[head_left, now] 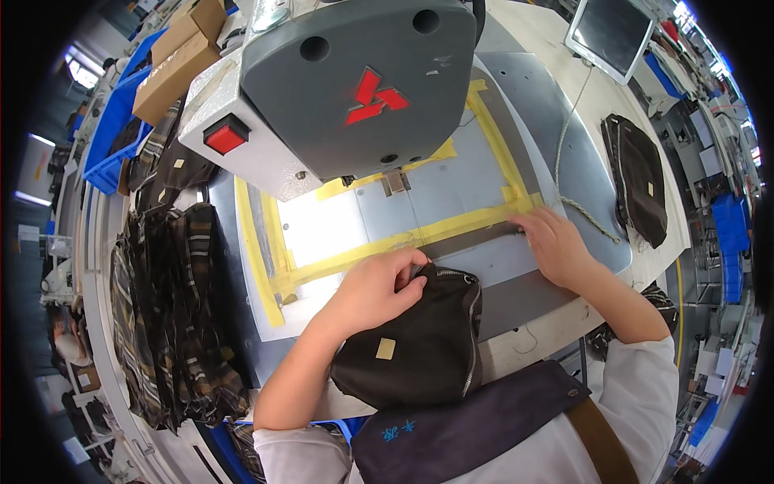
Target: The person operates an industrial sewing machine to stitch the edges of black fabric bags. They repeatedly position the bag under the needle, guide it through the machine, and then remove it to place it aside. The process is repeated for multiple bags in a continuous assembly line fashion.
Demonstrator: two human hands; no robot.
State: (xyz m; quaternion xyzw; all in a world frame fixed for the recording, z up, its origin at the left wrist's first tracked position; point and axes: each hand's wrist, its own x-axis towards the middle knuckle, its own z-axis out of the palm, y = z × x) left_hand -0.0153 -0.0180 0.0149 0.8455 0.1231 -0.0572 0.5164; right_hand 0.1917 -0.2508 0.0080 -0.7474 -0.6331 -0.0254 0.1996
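A dark brown fabric pouch [411, 339] with a metal zipper along its right side and a small pale label hangs over the near table edge. My left hand [379, 290] is closed on the pouch's top edge, thumb and fingers pinched together. Further right, my right hand [556, 250] has its fingers bent and brought together at the near right corner of a yellow-taped frame [355, 260]; what lies under the fingertips is hidden. Between both hands, a dark strip [476, 239] runs along the frame's near side. The frame lies flat beneath the sewing machine head [363, 89].
Plaid and dark fabric pieces [169, 315] hang in a pile at the left. A red switch [226, 135] sits on the machine's side. Blue bins [113, 149] and cardboard boxes [177, 68] stand back left. Another dark pouch [634, 179] lies right, below a screen [613, 32].
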